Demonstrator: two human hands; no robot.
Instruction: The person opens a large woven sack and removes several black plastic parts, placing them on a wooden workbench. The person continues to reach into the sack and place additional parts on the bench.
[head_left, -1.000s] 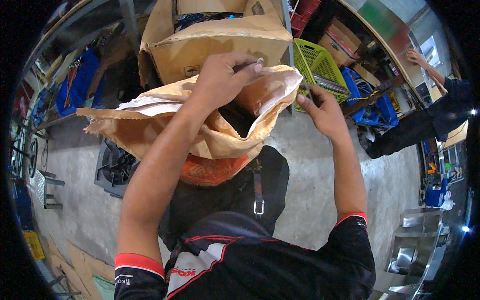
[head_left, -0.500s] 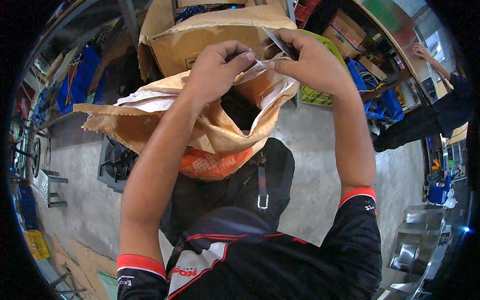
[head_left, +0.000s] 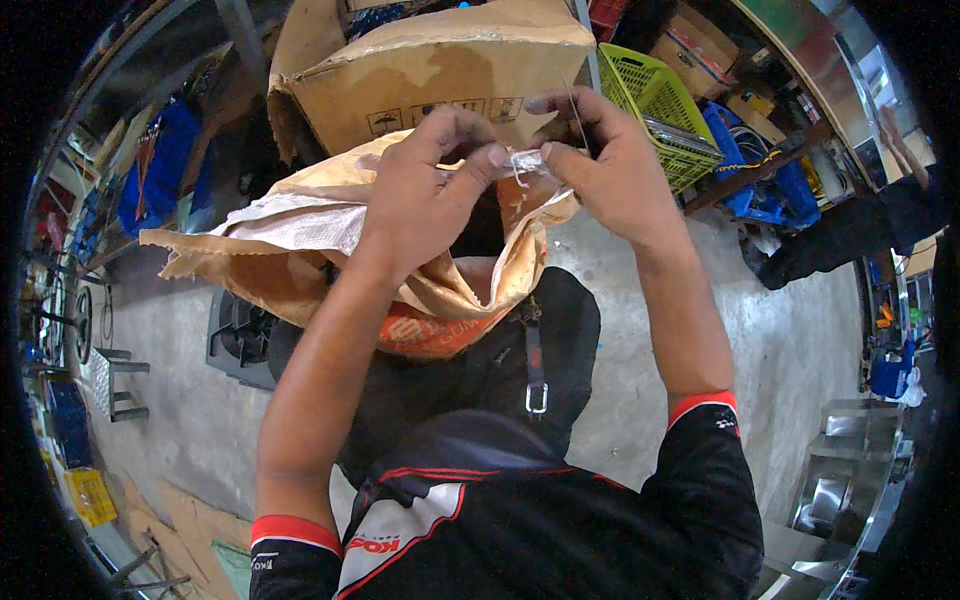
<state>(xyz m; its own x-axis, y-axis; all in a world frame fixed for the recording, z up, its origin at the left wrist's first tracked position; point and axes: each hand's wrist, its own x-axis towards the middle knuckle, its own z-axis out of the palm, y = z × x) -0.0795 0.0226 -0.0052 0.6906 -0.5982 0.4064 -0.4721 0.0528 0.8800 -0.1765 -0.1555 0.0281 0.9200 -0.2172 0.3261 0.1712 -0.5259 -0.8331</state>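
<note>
A brown paper sack (head_left: 285, 245) with a white woven lining and an orange printed patch rests over my lap, its mouth gaping. My left hand (head_left: 430, 180) pinches the sack's far rim between thumb and forefinger. Close beside it, my right hand (head_left: 615, 165) has its thumb on the same rim. A thin metal blade (head_left: 577, 118), seen nearly edge-on, stands up from the right hand's fingers. Between the two hands, a frayed white strip (head_left: 522, 163) of lining or thread shows at the rim. The sack's inside is dark, and its contents cannot be made out.
A large open cardboard box (head_left: 440, 75) stands just beyond the sack. To its right are a yellow-green plastic crate (head_left: 655, 110) and a blue bin (head_left: 745, 165) with cables. A black slotted part (head_left: 238, 335) lies on the floor at left. Another person's dark-clothed leg (head_left: 820, 240) reaches in at right.
The blade has turned from showing its flat side to nearly edge-on. My hands have moved slightly lower, and more of the white strip shows between them. The green crate is now less covered.
</note>
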